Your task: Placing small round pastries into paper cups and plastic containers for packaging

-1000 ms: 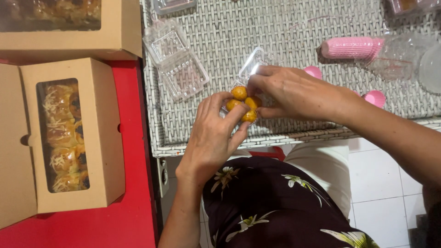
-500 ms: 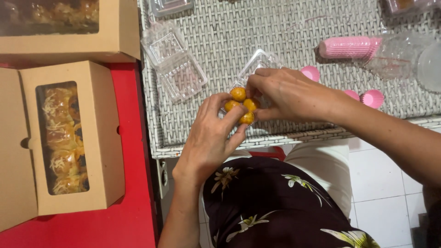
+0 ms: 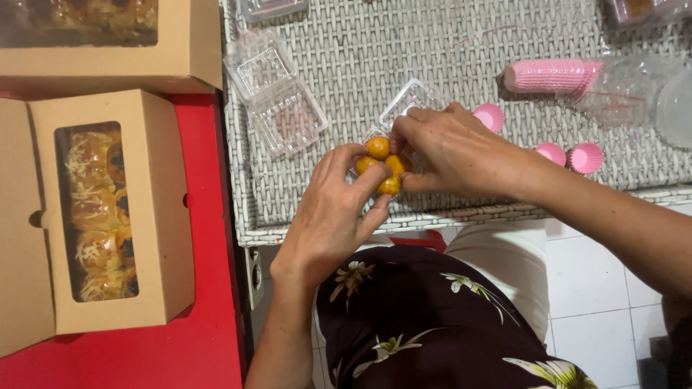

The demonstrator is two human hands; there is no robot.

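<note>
Several small golden round pastries (image 3: 383, 164) sit in a clear plastic clamshell box (image 3: 408, 101) on the white woven table (image 3: 404, 43). My left hand (image 3: 333, 216) grips the box's near side, its fingers curled around the pastries. My right hand (image 3: 451, 150) comes from the right and presses its fingertips on the top pastries, covering much of the box. The box lid stands open behind my hands.
An empty open clear clamshell (image 3: 277, 101) lies to the left. Pink paper cups (image 3: 569, 155) and a stack of pink cups (image 3: 549, 75) lie to the right. Brown window boxes (image 3: 101, 216) of pastries rest on a red surface (image 3: 180, 353).
My hands and the pastry box have stayed nearly in place; my fingers shifted slightly on the pastries.
</note>
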